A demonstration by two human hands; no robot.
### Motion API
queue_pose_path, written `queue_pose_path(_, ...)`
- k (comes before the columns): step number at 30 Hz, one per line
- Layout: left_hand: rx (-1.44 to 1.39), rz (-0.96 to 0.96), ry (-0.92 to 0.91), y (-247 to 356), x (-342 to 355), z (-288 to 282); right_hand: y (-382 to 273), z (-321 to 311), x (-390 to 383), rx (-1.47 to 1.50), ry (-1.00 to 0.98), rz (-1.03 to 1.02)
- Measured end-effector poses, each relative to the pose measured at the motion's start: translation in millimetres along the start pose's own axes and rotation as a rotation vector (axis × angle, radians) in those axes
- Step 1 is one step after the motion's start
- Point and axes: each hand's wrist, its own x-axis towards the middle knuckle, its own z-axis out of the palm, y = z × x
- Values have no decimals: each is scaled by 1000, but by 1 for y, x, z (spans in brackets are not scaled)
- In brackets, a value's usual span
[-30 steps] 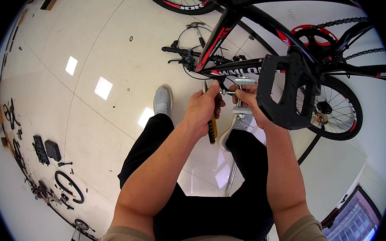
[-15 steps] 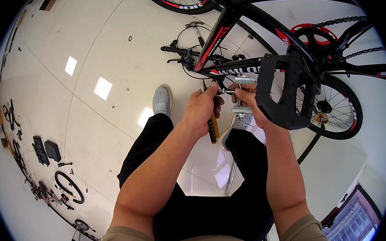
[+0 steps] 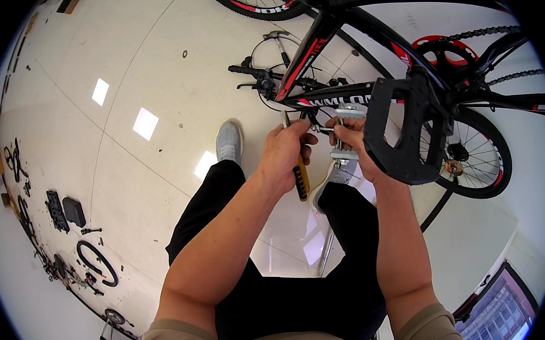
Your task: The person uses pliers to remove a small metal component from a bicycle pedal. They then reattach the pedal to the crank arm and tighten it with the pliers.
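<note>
My left hand (image 3: 282,153) is closed around a tool with a yellow-and-black handle (image 3: 300,179). Its narrow silver end sticks up past my thumb, and the grip hides its middle. Just to the right, my right hand (image 3: 357,140) pinches a silver metal piece with two flat plates (image 3: 345,155) joined by rods. A short silver rod points from that piece toward my left fingertips; whether they touch it I cannot tell. Both hands are below the frame of a black-and-red bicycle (image 3: 337,95). The bicycle's big black pedal (image 3: 379,156) partly covers my right hand.
A hammer (image 3: 284,54) lies beyond the handlebar (image 3: 250,70). At right stands the bicycle's wheel (image 3: 502,160), near the chainring (image 3: 444,54). Far left on the tiled floor are a black case (image 3: 74,212), a curved black part (image 3: 105,268) and several loose parts.
Both hands keep their grips and have barely moved. The silver piece and the right hand shift very slightly to the right; the view itself moves a little.
</note>
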Motion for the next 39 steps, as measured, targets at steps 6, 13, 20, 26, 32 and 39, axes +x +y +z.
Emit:
queue_pose_path(6,0,22,-4,-1,-1,0,-1,-1,0,-125,52,40)
queue_pose_path(13,-37,38,-21,-3,1,-1,7,-2,2,-23,47,1)
queue_pose_path(20,14,26,-27,-2,1,0,2,-3,1,-32,14,26)
queue_pose_path(26,-54,-8,-11,-1,3,-3,1,-1,2,-120,47,49)
queue_pose_path(32,-42,20,-24,-2,0,0,2,-3,2,-47,2,40)
queue_pose_path(39,13,7,-24,-3,2,-2,2,-1,2,-42,13,45)
